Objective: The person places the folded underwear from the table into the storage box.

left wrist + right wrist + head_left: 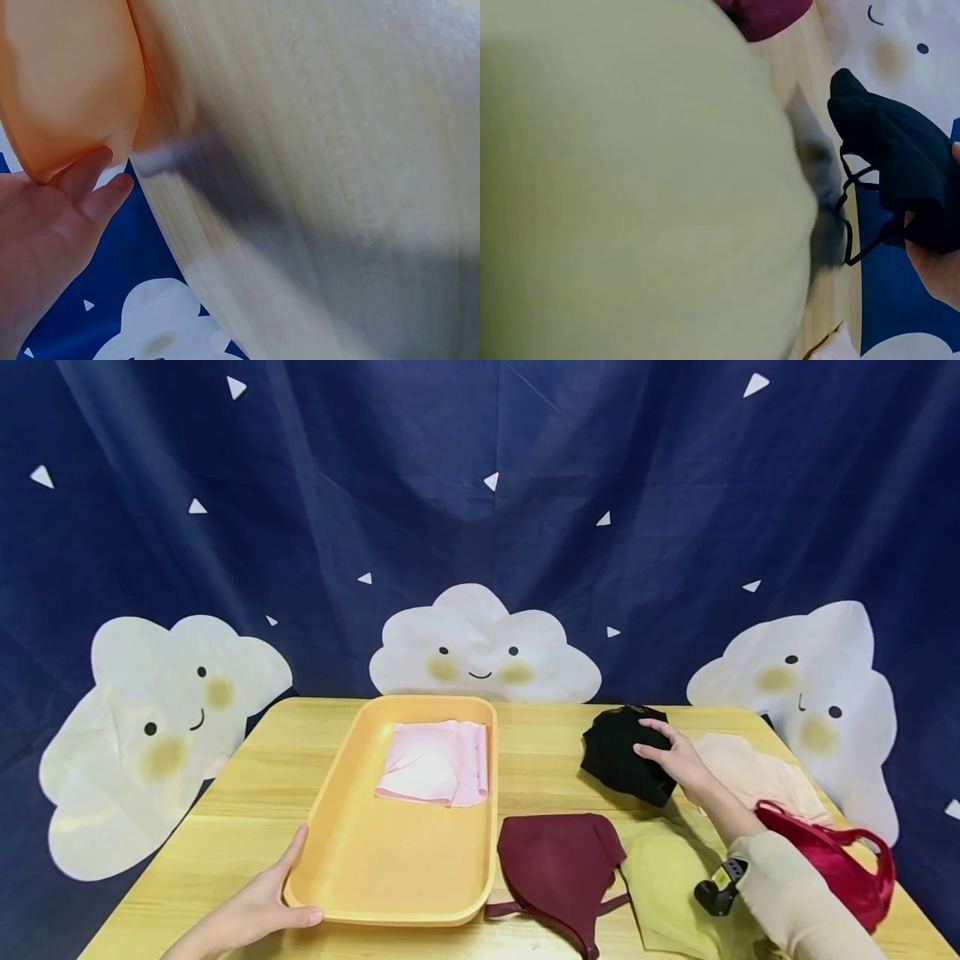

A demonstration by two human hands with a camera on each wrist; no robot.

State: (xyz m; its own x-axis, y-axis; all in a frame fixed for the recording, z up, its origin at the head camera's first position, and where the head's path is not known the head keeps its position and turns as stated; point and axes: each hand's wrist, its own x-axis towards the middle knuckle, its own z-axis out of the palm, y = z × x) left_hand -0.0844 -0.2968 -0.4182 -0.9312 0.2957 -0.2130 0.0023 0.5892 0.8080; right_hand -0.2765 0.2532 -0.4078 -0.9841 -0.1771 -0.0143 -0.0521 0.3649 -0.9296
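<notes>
**Right hand [681, 762] gripping black soft-fabric bra [621, 750], left hand [251, 903] on orange-yellow rectangular plastic tray [397, 881]**

Head view: tray on pale wood-grain surface [534, 764]. Left hand at tray's near-left corner, thumb and index finger straight, spread apart, touching its outside. Folded pale-pink cloth [427, 758] inside tray, far half. Black bra well right of tray, right-hand thumb and fingers clamped on it. Maroon smooth-fabric bra [555, 860] just right of tray; yellow-green fabric bra [663, 885] next, farther right of tray. Pale-peach fabric bra [742, 768] and bright-red fabric bra [836, 864] farthest right of tray. Navy cloth backdrop [420, 485] with white clouds behind tray.

Left wrist view: digits against tray's outer edge; remaining fingers hidden, can't tell how they lie.

Right wrist view: black bra pinched, thin straps dangling, shadow on surface; hand partly cut off. Blurred yellow-green fabric fills the left side.
</notes>
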